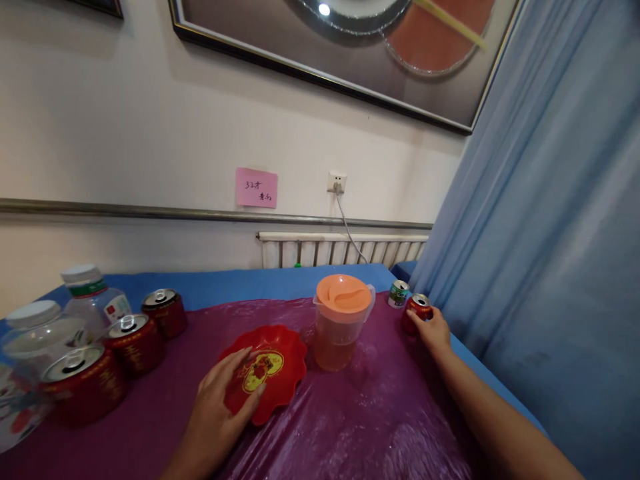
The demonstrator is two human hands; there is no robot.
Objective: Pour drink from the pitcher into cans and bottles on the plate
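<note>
At the right side of the table my right hand point(433, 329) is wrapped round a red drink can point(418, 304), which stands upright. Just behind it is a small green and white can point(399, 294). My left hand point(225, 393) has its fingers apart over the near left part of a red scalloped plate point(283, 380) with a yellow print; whether it touches the plate I cannot tell. Between the hands stands a clear plastic pitcher point(334, 343) with an orange lid point(344, 294), partly filled with amber liquid.
Several red cans point(135, 343) stand at the left beside clear jars with white lids point(83, 275). Purple plastic sheeting point(380, 413) covers much of the blue tabletop point(255, 285). A blue curtain point(540, 200) hangs along the right edge. Behind are a radiator point(320, 250) and a plugged-in cord point(347, 223).
</note>
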